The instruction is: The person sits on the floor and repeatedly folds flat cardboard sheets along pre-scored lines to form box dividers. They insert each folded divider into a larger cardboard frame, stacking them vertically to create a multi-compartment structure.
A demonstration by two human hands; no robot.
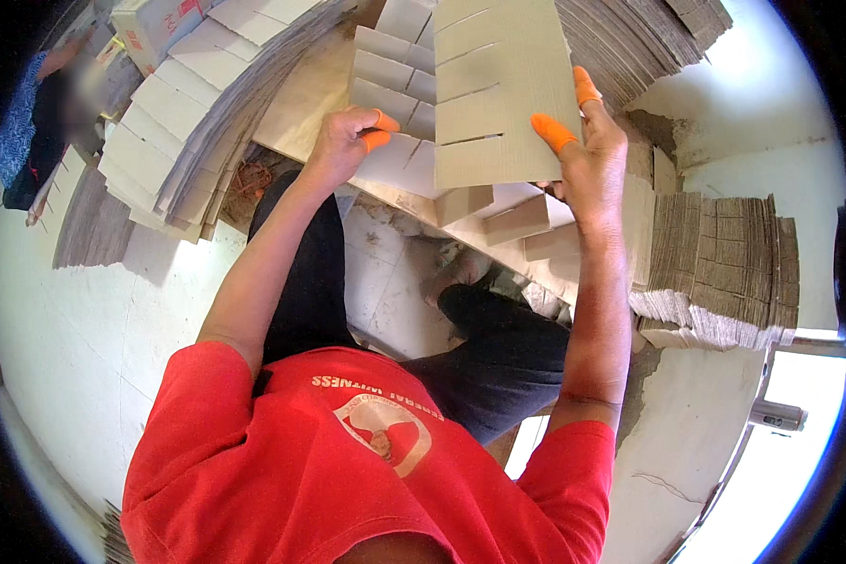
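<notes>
My right hand (592,155) grips the right edge of a slotted cardboard sheet (508,89), thumb on its face. Parallel slits run in from the sheet's left side. Below and behind it, partly hidden, lies a cardboard divider grid (385,70) of crossed strips. Beside the grid's left edge is my left hand (346,141), thumb and forefinger brought close in a pinch; whether a thin edge lies between them cannot be made out. Orange finger covers sit on the thumb and forefinger of both hands.
The grid rests on a low wooden board (296,117) in front of my legs. Fanned stacks of slotted cardboard (183,103) stand at left, with more piles (724,254) at right. A white box (155,33) is at the far left. Another person (52,122) sits beyond the left stacks.
</notes>
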